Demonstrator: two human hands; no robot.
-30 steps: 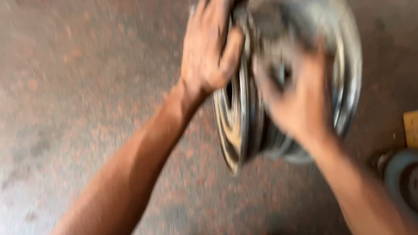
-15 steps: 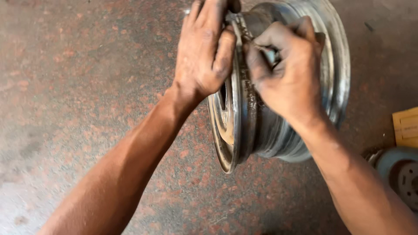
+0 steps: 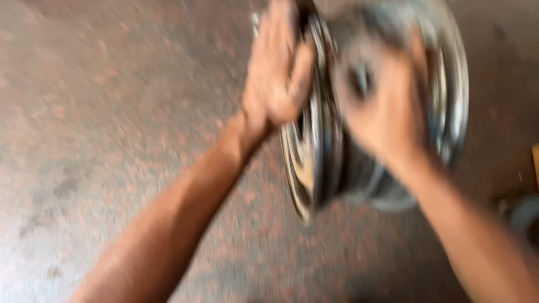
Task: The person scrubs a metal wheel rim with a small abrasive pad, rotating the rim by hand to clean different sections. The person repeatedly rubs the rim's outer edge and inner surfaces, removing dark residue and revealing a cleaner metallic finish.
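A bare steel wheel rim (image 3: 331,168) stands on its edge on the speckled reddish stone floor (image 3: 112,112). My left hand (image 3: 278,73) grips the rim's near flange at the top and steadies it. My right hand (image 3: 387,106) is closed over the barrel of the rim, and a small grey thing shows between its fingers, too blurred to name. The whole view is smeared by motion.
At the right edge lie a grey round part (image 3: 525,216) and the corner of a yellow wooden piece (image 3: 535,165). The stone floor stretches open to the left of the rim.
My right hand has slid down and to the right across the rim's barrel. My left hand stays on the flange. The view has gone from sharp to blurred.
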